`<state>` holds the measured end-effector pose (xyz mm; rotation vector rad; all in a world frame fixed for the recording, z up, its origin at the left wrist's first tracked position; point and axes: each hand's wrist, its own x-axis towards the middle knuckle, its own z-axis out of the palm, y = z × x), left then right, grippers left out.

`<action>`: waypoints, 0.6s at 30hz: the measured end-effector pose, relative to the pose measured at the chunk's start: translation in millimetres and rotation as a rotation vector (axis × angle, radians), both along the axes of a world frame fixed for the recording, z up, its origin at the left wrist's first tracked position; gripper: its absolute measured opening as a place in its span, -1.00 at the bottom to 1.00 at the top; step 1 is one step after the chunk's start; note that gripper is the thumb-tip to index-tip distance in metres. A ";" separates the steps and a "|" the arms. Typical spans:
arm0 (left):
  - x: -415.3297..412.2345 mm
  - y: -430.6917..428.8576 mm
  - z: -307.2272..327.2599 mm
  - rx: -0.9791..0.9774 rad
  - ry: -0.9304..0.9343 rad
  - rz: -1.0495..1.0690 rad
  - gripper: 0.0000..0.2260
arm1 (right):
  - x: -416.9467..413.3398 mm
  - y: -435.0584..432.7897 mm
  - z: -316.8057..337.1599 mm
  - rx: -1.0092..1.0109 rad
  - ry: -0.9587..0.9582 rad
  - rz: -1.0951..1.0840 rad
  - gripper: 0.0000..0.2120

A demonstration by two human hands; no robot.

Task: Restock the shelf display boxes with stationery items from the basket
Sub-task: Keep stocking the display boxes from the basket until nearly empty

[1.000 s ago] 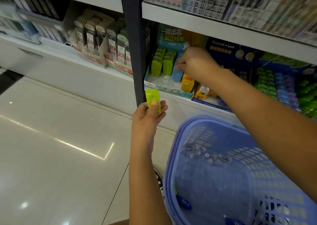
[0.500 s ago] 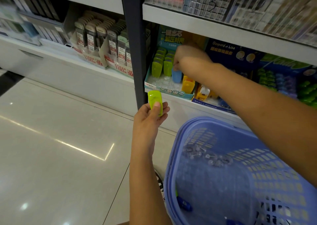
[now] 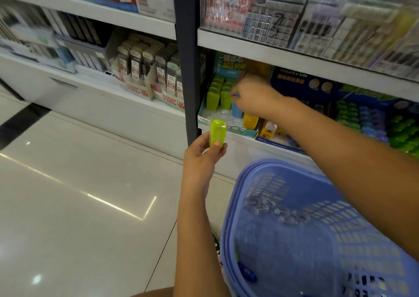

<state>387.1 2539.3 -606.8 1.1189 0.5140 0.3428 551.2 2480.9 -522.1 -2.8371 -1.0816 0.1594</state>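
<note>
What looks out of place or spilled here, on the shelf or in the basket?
Loose clear pushpins, by the look of them, lie scattered inside the blue basket, unpackaged, like a spill. In the display box, one yellow item stands alone at the front, apart from the green rows.

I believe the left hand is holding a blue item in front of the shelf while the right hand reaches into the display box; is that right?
Not quite: the item in the left hand is lime green, not blue, as the head view shows. The rest holds: the right hand reaches into the display box.
</note>
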 end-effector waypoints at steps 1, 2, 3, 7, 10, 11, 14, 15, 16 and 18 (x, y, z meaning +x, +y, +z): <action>1.6 0.6 1.1 0.008 -0.001 0.004 -0.80 | -4.9 -3.1 5.0 0.110 0.095 0.011 -0.74; 3.7 1.5 2.6 0.011 -0.005 0.014 -0.80 | -11.6 -7.7 9.2 0.216 0.219 0.036 -0.74; 6.7 3.2 4.6 0.010 -0.012 0.024 -0.80 | -18.8 -13.0 12.7 0.288 0.372 0.078 -0.75; 24.0 9.3 10.3 0.156 -0.043 0.028 -0.76 | -20.5 -30.1 8.1 0.440 0.602 0.090 -0.73; 42.8 9.6 8.9 0.540 0.076 0.091 -0.71 | 1.8 -25.9 -3.6 0.625 0.461 -0.082 -0.74; 48.4 9.1 6.9 0.702 0.126 0.087 -0.69 | 8.9 -21.9 -7.9 0.624 0.361 -0.123 -0.73; 59.0 5.7 -3.6 1.030 0.235 -0.028 -0.67 | 23.9 -6.2 -23.5 0.494 0.197 -0.152 -0.68; 59.9 4.4 -7.1 1.076 0.263 -0.056 -0.67 | 25.2 -1.4 -28.4 0.465 0.189 -0.148 -0.67; 60.3 3.1 -10.3 1.105 0.272 -0.069 -0.66 | 25.5 2.7 -32.3 0.445 0.179 -0.137 -0.68; 60.1 0.9 -14.5 1.138 0.267 -0.072 -0.65 | 23.3 8.1 -37.9 0.383 0.122 -0.081 -0.70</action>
